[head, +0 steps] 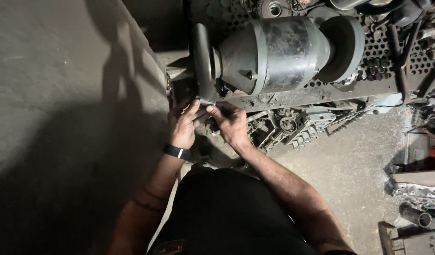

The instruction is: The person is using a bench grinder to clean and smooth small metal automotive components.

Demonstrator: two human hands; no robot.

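Against the grinding wheel (202, 61), fingers (194, 107) pinch a small metal piece (207, 102).

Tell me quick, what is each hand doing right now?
Left hand: fingers pinched on a small metal piece at the grinding wheel.
Right hand: fingers closed on the same small metal piece.

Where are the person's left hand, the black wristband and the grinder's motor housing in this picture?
left hand (183, 123): head view, back of the hand.
black wristband (176, 151): head view, middle of the band.
motor housing (274, 54): head view, its rounded side.
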